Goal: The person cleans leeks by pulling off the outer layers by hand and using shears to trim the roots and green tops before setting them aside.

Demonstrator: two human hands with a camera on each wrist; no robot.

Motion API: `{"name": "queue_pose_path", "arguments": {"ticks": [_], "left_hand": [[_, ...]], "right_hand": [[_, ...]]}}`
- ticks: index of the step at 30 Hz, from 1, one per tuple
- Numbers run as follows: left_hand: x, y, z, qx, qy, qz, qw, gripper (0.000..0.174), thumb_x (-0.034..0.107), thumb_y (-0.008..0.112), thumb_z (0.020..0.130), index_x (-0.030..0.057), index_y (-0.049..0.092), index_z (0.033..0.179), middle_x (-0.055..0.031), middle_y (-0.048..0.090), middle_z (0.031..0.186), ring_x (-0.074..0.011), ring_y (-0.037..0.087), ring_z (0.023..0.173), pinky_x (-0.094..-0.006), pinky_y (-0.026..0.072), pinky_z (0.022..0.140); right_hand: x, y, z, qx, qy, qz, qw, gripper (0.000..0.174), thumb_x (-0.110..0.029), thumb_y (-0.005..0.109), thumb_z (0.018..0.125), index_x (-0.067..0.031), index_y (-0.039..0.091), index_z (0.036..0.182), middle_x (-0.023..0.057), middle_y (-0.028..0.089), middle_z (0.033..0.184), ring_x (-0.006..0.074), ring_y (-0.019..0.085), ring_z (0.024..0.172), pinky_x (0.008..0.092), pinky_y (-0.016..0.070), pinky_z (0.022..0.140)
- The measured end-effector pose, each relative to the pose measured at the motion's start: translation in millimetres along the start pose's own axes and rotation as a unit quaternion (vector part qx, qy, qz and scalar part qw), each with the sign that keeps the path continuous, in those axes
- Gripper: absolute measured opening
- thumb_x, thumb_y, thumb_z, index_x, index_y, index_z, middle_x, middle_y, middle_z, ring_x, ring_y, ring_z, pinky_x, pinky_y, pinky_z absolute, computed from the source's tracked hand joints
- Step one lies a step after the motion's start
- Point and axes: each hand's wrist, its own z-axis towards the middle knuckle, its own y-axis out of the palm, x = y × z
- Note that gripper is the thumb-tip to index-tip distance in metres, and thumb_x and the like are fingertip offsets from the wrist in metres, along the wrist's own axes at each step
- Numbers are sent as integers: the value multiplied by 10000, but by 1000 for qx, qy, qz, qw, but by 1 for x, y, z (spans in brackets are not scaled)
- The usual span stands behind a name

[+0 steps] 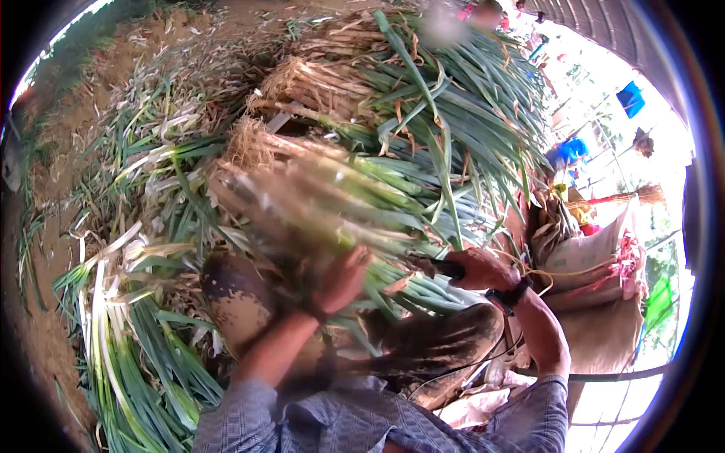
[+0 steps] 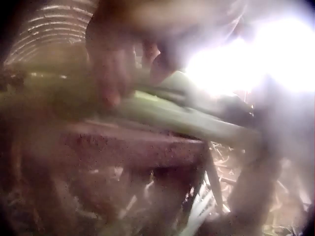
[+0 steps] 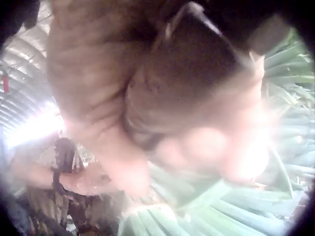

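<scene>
My left hand [image 1: 343, 281] grips a bunch of green onions [image 1: 325, 200], blurred in the head view, its pale root ends towards the upper left. In the left wrist view the fingers [image 2: 112, 78] curl over thick green stalks [image 2: 167, 110]. To the right, my right hand [image 1: 483, 270] holds a knife by its black handle [image 1: 451, 269]; its dark blade [image 1: 420, 263] points left at the stalks. Close up in the right wrist view, the right hand [image 3: 147, 113] is curled round the dark handle [image 3: 197, 59], with green leaves [image 3: 211, 206] below.
A large heap of green onions [image 1: 453, 90] lies ahead, roots to the left. Another pile of onions [image 1: 113, 340] is at the lower left, near scattered trimmings [image 1: 174, 113]. Bent legs [image 1: 445, 340] are under the hands. A sack [image 1: 593, 264] stands at right.
</scene>
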Motion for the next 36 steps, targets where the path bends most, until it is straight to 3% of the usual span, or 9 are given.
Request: {"name": "queue_pose_path", "arguments": {"ticks": [8,14,17,20,23,26,29,32,36], "left_hand": [[10,-7,-23,39,-55,-63,996,430,-14,595,829,89,625,1245,-166,611,1177,-358,628,1010,-413,537,807],[6,5,-23,57,-83,-149,984,300,-35,586,833,58,637,1114,-158,603,1141,-352,617,948,-390,517,752],[2,13,-24,117,-78,-161,977,234,-34,595,832,36,621,1054,-152,619,1072,-326,614,936,-373,510,737],[-9,19,-21,130,-74,-207,967,160,58,651,869,17,629,1022,-118,643,952,-262,636,867,-367,509,707],[-23,32,-27,136,-329,-361,862,238,220,703,897,13,637,996,-70,647,844,-193,632,727,-348,506,661],[-27,9,0,157,-443,-388,793,348,356,727,887,14,664,878,-29,639,745,-143,617,636,-330,499,623],[-36,-10,16,103,-417,-270,862,340,351,747,861,16,699,819,-33,657,686,-137,638,650,-317,500,625],[-38,1,20,171,-362,-305,864,310,319,744,857,12,733,811,-45,683,673,-130,638,670,-315,504,640],[-42,5,19,156,-371,-322,857,272,278,729,858,8,744,885,-67,724,764,-131,633,682,-318,504,653]], "right_hand": [[-12,31,17,52,-34,-22,998,218,-99,620,760,-94,672,972,171,685,836,388,661,798,487,507,699],[-19,28,29,79,-96,10,992,253,-77,640,699,-68,654,952,184,653,755,395,641,713,485,480,627],[-18,29,35,93,-48,-40,994,272,-96,652,701,-66,658,971,184,654,757,392,644,720,475,487,639],[-17,26,27,34,-47,-23,998,119,-153,617,837,-102,669,931,170,663,764,385,638,704,478,487,648],[-6,29,17,39,-31,-3,999,152,-172,604,838,-104,657,963,161,658,771,362,646,730,468,492,662],[-6,30,7,38,0,9,999,157,-180,599,830,-103,653,955,157,667,799,358,650,747,470,495,675],[0,39,2,47,-5,7,999,156,-181,602,827,-109,654,955,152,667,795,362,646,734,474,491,667],[4,44,4,62,-16,2,998,152,-184,599,831,-107,654,951,146,663,779,361,641,718,481,482,652],[-5,38,4,68,-10,6,998,159,-193,603,828,-94,652,942,147,657,763,362,636,704,485,474,642]]}}
